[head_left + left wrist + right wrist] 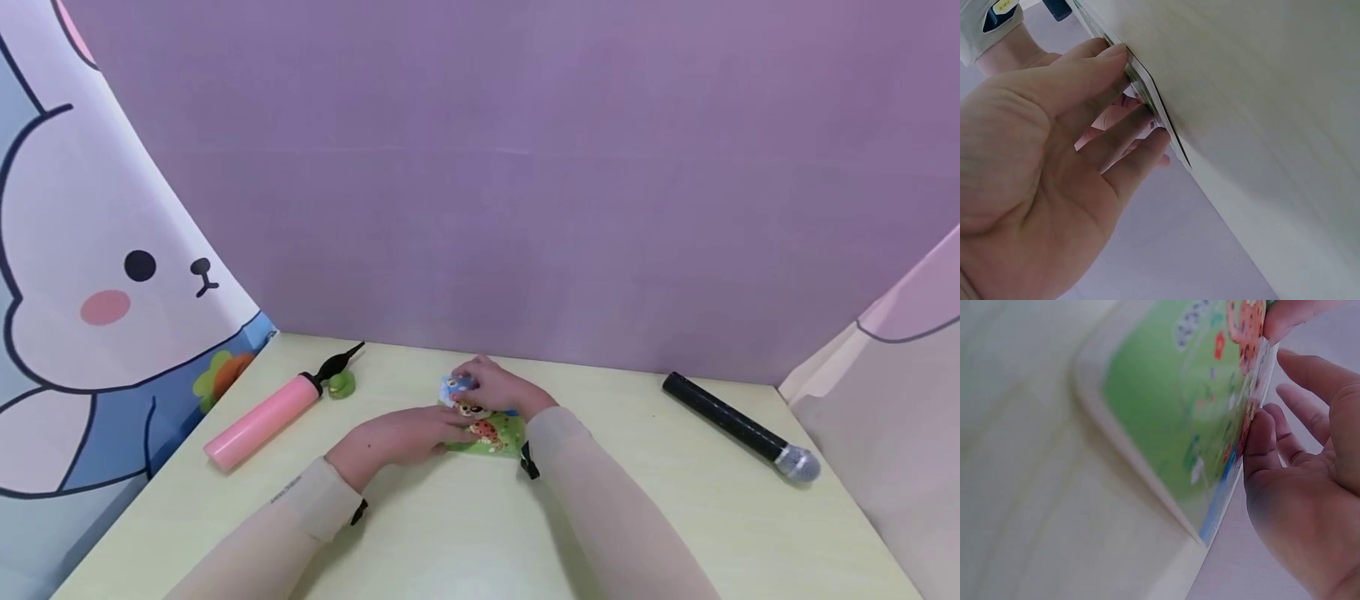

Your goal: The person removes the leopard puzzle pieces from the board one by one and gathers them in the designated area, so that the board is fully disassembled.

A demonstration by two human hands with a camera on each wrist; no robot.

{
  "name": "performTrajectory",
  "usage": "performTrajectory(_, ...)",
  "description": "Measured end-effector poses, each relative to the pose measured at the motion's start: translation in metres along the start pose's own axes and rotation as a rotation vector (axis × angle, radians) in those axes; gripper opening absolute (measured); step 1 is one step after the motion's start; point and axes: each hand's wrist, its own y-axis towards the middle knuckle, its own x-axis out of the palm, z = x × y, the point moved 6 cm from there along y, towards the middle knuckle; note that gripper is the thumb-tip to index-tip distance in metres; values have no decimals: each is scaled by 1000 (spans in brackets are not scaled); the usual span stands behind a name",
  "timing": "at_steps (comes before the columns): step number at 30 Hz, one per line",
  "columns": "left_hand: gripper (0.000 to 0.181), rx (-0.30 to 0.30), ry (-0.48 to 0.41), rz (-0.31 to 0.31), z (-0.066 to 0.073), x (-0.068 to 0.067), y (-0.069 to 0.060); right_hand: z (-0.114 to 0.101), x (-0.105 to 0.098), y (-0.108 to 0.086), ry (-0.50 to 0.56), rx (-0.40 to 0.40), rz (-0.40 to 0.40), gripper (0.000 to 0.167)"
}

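Observation:
A flat, thin board (502, 442) with a green and blue cartoon animal picture lies on the table; its rounded corner and pale edge show close up in the right wrist view, where the board (1147, 394) is large. My left hand (411, 435) rests on the board's left side with fingers extended; in the left wrist view the thumb and fingertips of this hand (1047, 162) touch near its edge. Bent over the board's upper left part, my right hand (498, 387) touches the picture with its fingertips (1260, 434). Whether anything loose lies under those fingers is hidden.
A pink pump (262, 423) with a black nozzle lies to the left, beside a small green toy (342, 384). At the right is a black microphone (738, 425) with a silver head. A purple backdrop (480, 183) stands behind the table.

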Motion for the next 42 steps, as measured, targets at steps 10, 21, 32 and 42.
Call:
performTrajectory(10, 54, 22, -5, 31, 0, 0, -1, 5, 3, 3, 6, -1, -7, 42)
performTrajectory(21, 53, 29, -12, 36, -1, 0, -2, 4, 2, 4, 73, 26, -83, 45)
performTrajectory(32, 51, 21, -19, 30, -2, -1, 0, 7, -1, 8, 76, 76, -107, 38)
performTrajectory(42, 52, -9, -27, 3, -4, 0, 1, 6, -3, 8, 85, 92, -93, 38)
